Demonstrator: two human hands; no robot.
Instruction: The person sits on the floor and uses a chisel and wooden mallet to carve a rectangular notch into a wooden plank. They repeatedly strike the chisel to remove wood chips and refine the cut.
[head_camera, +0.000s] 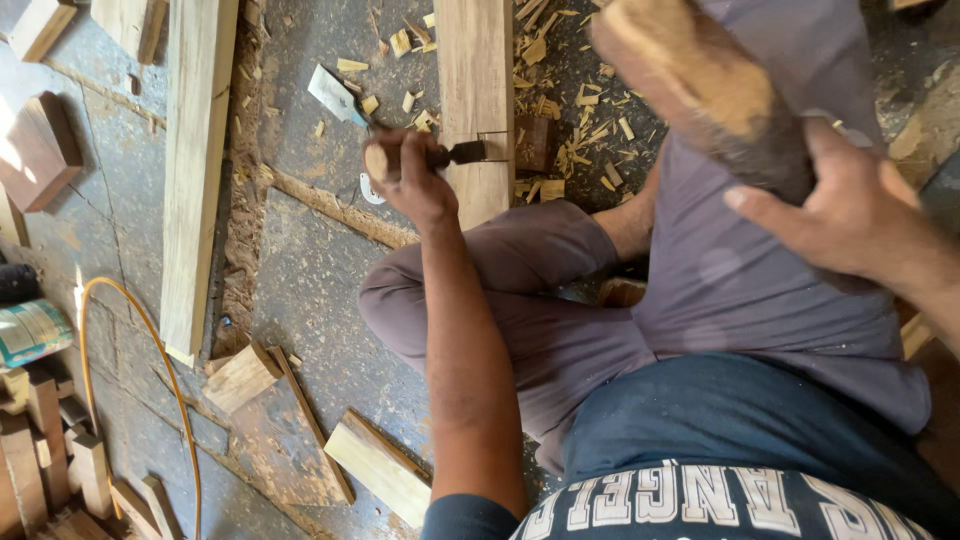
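Wood comes first: the beam (476, 90) being cut lies on the stone floor (300, 260), running from the far edge toward my bent knee (400, 300), and it is the thing everything else gathers around. I see a square notch marked near its near end, with a dark block (534, 142) just to the right of it. To the left lies a longer pale plank (195, 170), well apart from the beam and roughly parallel to it. My legs in grey trousers fold across the right half of the scene.

Next in size is the mallet (700, 90), a thick wooden club raised at the far right. My right hand (840, 210) is wrapped around its dark handle, fingers closed tight. My left hand (405, 175) is closed around the chisel (455, 153), whose dark blade rests against the left edge of the beam at the notch.

Short offcuts (375, 465) lie near me on the floor, with another pile of blocks (50, 450) stacked at the near left. An orange hose (130, 330) curves beside that pile. A flat metal blade (332, 93) lies left of the beam, just beyond my left hand. Wood chips (560, 110) are scattered thickly to the right of the beam.
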